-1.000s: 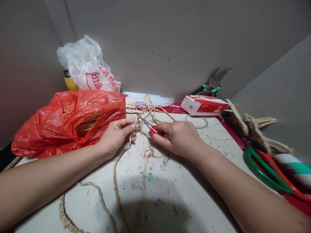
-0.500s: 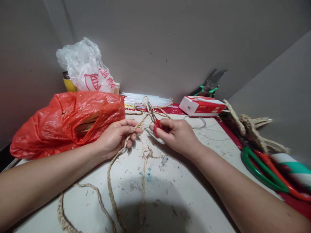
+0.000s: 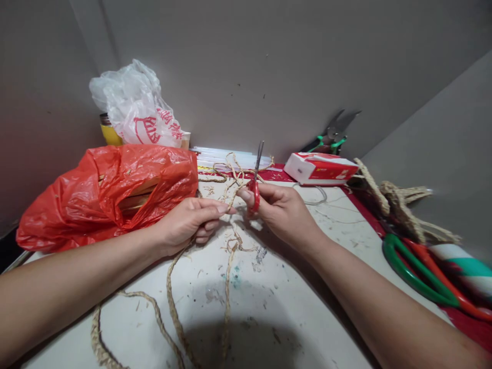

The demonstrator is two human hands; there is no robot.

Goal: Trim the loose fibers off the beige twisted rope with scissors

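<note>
Between its thumb and fingers my left hand pinches a braided straw cord, whose lower length runs down the table toward me. My right hand is closed round small red-handled scissors, their blades together and pointing up and away. The right thumb and fingertips are close to the cord just beyond the left fingers; whether they grip it too I cannot tell. A second straw cord with a frayed, knotted end lies below the hands. Looped cord lies beyond them at the back of the table.
On the left sits a red plastic bag of straw, with a white plastic bag behind. A red-and-white tissue pack and pruning shears stand at the back right. Large green-and-orange-handled scissors lie at right. Straw scraps litter the white table.
The scissors have swung upright, off the cord and slightly to the right, with their blades closed. My left hand has shifted right along the cord, its fingers now pinched tighter.
</note>
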